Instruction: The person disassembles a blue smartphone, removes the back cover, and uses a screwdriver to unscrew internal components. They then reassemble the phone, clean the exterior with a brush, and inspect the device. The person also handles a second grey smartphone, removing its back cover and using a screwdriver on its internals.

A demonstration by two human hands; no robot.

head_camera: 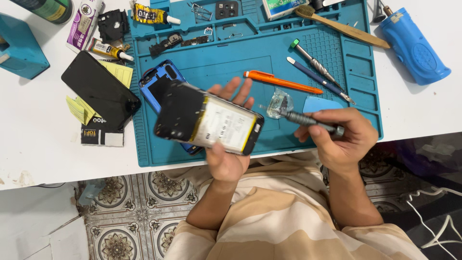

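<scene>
Left hand (227, 161) grips opened phone (209, 124) from beneath, battery side up, above the blue mat (240, 72) — tilted toward the tool. Right hand (344, 139) closed round screwdriver (308, 120), tip aimed at phone's edge — blue back cover (156, 84) lies behind

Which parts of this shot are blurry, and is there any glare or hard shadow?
Head view: the opened phone in the left hand is smeared by motion blur; the screwdriver in the right hand is slightly soft. The tools on the blue mat are sharp. Light is even and soft, shadows faint; the black phone on the table shows only a dull sheen, no glare.
</scene>
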